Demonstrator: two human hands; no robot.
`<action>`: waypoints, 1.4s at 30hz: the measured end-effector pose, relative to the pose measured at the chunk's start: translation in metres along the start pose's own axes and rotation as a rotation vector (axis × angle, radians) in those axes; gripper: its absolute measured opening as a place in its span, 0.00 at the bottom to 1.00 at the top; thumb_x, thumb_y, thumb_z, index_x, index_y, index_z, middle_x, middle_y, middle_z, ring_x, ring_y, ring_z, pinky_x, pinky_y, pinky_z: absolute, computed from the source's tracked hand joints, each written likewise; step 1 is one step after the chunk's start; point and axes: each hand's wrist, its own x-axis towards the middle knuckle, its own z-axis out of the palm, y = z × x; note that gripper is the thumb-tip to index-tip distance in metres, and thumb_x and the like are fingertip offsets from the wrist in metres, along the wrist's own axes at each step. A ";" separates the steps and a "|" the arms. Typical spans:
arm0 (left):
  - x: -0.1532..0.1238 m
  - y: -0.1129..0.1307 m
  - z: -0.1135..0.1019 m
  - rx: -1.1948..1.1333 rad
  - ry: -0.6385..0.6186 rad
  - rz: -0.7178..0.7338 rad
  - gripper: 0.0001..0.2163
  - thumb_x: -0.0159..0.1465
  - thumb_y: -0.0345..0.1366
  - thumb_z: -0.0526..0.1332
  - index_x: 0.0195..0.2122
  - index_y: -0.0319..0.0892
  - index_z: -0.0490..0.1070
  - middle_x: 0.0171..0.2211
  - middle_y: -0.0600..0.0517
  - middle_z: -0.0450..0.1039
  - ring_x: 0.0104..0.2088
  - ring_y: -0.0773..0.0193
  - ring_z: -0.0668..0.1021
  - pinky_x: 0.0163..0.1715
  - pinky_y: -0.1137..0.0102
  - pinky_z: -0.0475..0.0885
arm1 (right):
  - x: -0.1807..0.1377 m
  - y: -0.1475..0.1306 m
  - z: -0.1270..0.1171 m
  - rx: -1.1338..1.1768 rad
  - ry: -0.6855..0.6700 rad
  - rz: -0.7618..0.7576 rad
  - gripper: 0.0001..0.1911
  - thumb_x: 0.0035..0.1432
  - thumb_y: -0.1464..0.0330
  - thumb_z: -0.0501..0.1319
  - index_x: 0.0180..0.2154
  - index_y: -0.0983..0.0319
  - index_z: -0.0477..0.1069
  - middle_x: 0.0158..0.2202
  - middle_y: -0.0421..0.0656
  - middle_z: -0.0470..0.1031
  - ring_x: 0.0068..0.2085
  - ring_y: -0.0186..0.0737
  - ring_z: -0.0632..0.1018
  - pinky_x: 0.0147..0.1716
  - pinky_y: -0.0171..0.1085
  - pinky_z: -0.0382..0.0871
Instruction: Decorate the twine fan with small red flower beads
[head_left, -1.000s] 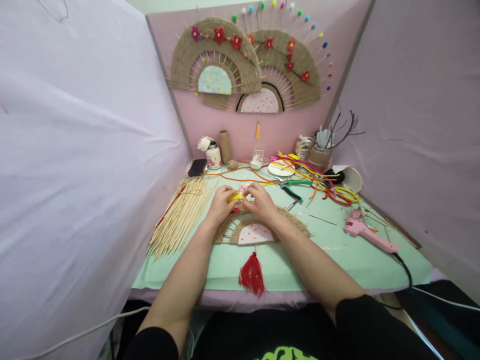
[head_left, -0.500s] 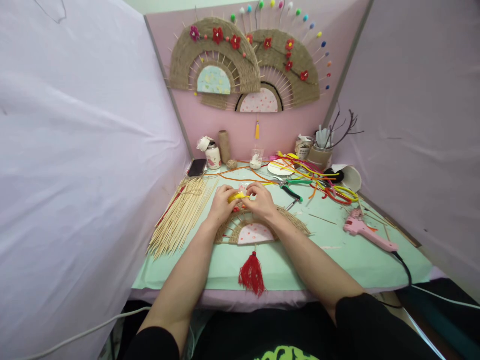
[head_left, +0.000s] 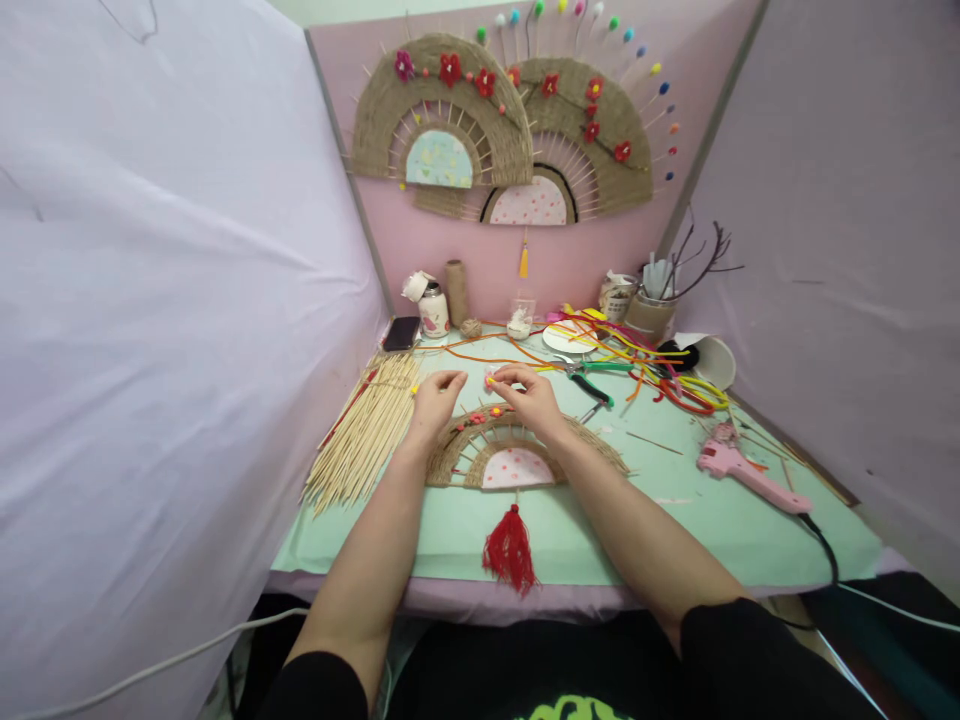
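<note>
In the head view, my right hand is closed in a pinch, with a small yellow lump at its fingertips. A pinkish clear packet or piece shows just behind those fingertips; I cannot make out its kind. My left hand is curled closed, a little apart to the left. Soft-looking yellow material sticks out from its outer side, mostly hidden by the hand. Below both hands lies a twine-woven fan with red flowers and a dotted pink half-round centre. A red tassel hangs toward the table's front.
Bamboo sticks are piled at left. Green-handled pliers, colourful pipe cleaners and a pink glue gun with its cord lie at right. Jars and a phone stand or lie at the back. Finished fans hang behind.
My hands have drawn apart from around the yellow material. Some yellow now stays at my left hand, and a small lump is at my right fingertips. The fan's red flowers show more.
</note>
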 end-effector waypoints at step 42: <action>-0.006 0.021 0.002 -1.014 -0.127 -0.367 0.08 0.58 0.26 0.65 0.39 0.36 0.73 0.26 0.54 0.72 0.25 0.76 0.74 0.27 0.82 0.69 | 0.000 0.000 -0.002 -0.044 0.032 0.029 0.09 0.53 0.65 0.60 0.33 0.62 0.75 0.30 0.41 0.77 0.31 0.35 0.76 0.35 0.36 0.70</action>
